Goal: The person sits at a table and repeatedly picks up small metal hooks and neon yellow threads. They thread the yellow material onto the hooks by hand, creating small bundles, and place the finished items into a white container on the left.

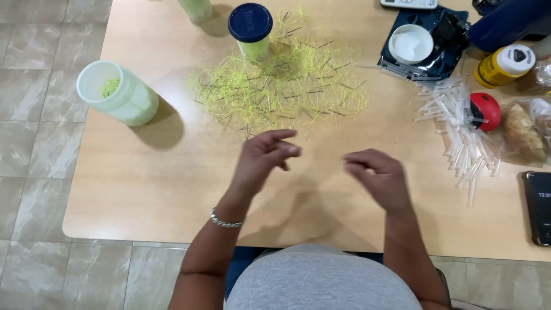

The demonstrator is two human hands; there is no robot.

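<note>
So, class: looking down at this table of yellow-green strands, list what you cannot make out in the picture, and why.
- Head view: whether the left hand or right hand pinches a strand; motion blur and curled fingers hide it.
- Phone: cut off by the right edge.
- Open jar: its contents, mostly hidden by the cloudy wall.
- Strand pile: single pieces too fine to count.

Light wooden table [143, 189] with rounded corner, pale grey marbled floor tiles [31, 172], soft overhead light, faint shadows

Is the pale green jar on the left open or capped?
Open: the jar has no lid, and yellow-green bits show inside its mouth.
</note>
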